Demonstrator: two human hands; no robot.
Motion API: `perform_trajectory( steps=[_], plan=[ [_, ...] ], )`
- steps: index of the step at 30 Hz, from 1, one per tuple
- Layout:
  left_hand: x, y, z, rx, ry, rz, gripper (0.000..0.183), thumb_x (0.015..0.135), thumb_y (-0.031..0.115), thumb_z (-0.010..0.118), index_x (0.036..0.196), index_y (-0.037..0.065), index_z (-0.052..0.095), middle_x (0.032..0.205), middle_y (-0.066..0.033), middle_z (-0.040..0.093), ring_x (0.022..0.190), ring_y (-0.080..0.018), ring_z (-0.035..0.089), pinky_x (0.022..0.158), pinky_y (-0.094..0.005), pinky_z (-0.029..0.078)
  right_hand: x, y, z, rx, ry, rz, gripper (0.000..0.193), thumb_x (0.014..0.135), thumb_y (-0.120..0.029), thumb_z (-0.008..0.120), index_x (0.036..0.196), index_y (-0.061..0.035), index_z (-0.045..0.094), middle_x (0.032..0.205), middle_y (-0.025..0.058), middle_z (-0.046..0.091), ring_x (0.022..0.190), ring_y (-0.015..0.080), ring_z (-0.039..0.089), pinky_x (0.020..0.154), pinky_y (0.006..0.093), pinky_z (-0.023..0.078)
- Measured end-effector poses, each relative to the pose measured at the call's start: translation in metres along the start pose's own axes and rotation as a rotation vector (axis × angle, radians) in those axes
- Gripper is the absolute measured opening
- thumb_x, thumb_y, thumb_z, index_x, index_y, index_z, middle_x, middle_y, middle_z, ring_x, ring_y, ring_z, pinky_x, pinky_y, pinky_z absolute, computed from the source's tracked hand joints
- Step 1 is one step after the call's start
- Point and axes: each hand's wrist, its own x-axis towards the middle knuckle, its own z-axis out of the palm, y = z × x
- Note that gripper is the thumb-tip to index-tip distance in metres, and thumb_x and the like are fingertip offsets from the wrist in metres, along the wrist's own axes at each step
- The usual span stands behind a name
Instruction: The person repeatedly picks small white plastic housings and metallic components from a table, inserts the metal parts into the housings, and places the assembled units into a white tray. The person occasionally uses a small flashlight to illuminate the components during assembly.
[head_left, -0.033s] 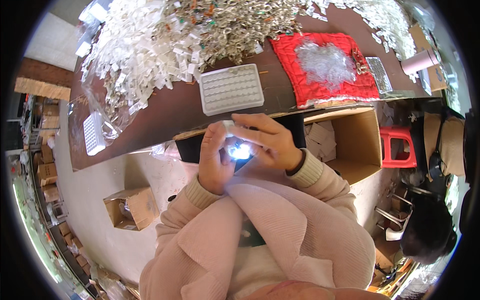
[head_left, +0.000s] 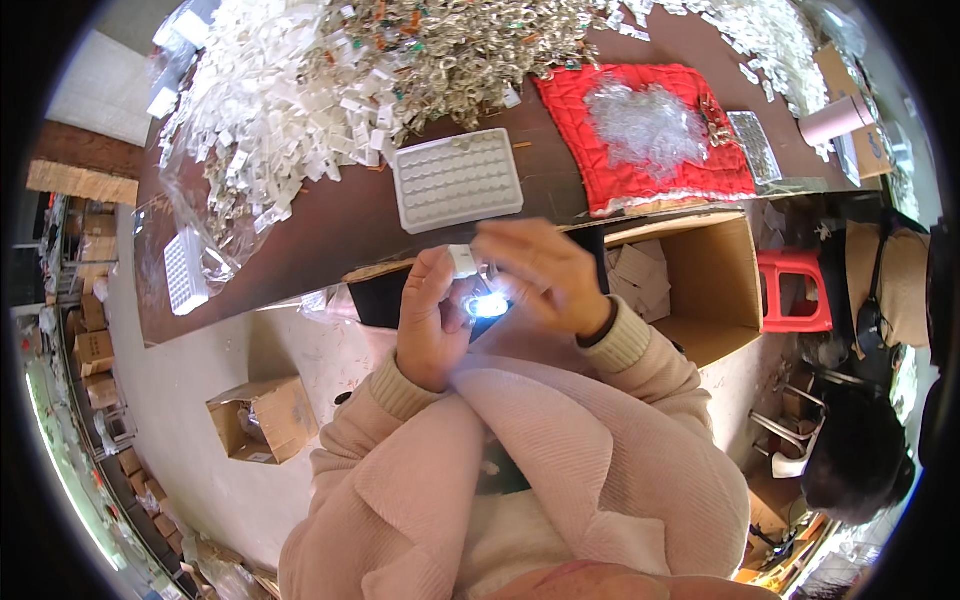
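Note:
Near the table's front edge, my left hand [head_left: 428, 315] pinches a small white block [head_left: 462, 260] between thumb and fingers. Just under the block a bright white light [head_left: 489, 305] glows and washes out the detail around it. My right hand [head_left: 548, 275] is close beside the block and the light, its fingers smeared by motion, so whether they grip anything does not show. Beyond the hands lies a white plastic tray [head_left: 458, 180] with rows of small pockets.
White tags and metal pieces form a large pile [head_left: 300, 110] at the back. A red quilted cloth [head_left: 570, 125] bears clear plastic bits. An open cardboard box [head_left: 715, 290] stands below the table, a red stool [head_left: 795, 290] to its right. Another box [head_left: 275, 420] sits on the floor.
My right hand's fingers have lifted away from the white block, uncovering more of it. My left hand keeps its hold. The view has shifted very slightly.

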Motion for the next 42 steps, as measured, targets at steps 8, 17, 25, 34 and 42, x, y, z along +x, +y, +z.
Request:
perform_trajectory(
  steps=[8, 17, 25, 34, 42],
  plan=[
    [0.0, -0.001, 0.01, 0.083, 0.102, 0.004, 0.021, 0.1, 0.023, 0.059, 0.115, 0.009, 0.059, 0.095, 0.0, 0.062, 0.069, -0.0009, 0.045, 0.047, -0.0157, 0.028, -0.019, 0.063, -0.082, -0.802, 0.401, 0.267, 0.021, 0.087, -0.001, 0.07, 0.108, -0.0011, 0.072, 0.092, 0.0138, 0.068, 0.075, 0.0259, 0.064, 0.07, 0.0331, 0.052],
    [0.006, -0.003, 0.001, 0.022, 0.003, 0.0, 0.02, 0.099, 0.019, 0.061, 0.114, 0.006, 0.059, 0.101, -0.0062, 0.064, 0.069, -0.0025, 0.045, 0.044, -0.0147, 0.031, -0.033, 0.079, -0.096, -0.731, 0.4, 0.406, 0.018, 0.085, -0.004, 0.071, 0.102, -0.0027, 0.072, 0.09, 0.0166, 0.066, 0.079, 0.0357, 0.066, 0.07, 0.0407, 0.054],
    [0.001, 0.0, 0.0, -0.005, 0.015, 0.0, 0.019, 0.099, 0.018, 0.061, 0.114, 0.007, 0.058, 0.101, -0.0077, 0.064, 0.069, -0.0037, 0.045, 0.046, -0.0143, 0.033, -0.022, 0.088, -0.1, -0.904, 0.291, 0.413, 0.005, 0.088, -0.003, 0.067, 0.092, -0.0047, 0.067, 0.087, 0.0161, 0.065, 0.079, 0.0384, 0.065, 0.066, 0.0426, 0.052],
    [-0.003, 0.004, 0.002, -0.029, -0.048, -0.035, 0.018, 0.098, 0.014, 0.062, 0.113, 0.004, 0.061, 0.101, -0.0078, 0.069, 0.078, -0.0052, 0.058, 0.067, -0.0193, 0.047, 0.013, -0.008, -0.038, -0.242, 0.114, 0.098, 0.028, 0.083, 0.013, 0.06, 0.105, -0.0026, 0.068, 0.09, 0.0138, 0.065, 0.082, 0.0311, 0.065, 0.072, 0.0359, 0.053],
    [-0.009, 0.016, -0.003, -0.054, -0.061, 0.041, 0.02, 0.094, 0.013, 0.07, 0.109, 0.002, 0.062, 0.093, -0.004, 0.067, 0.075, -0.0067, 0.055, 0.068, -0.0212, 0.047, 0.034, -0.04, 0.012, -0.105, -0.102, -0.005, 0.031, 0.085, 0.011, 0.062, 0.114, -0.0002, 0.062, 0.097, 0.0141, 0.068, 0.08, 0.0267, 0.068, 0.07, 0.0323, 0.054]
  ],
)
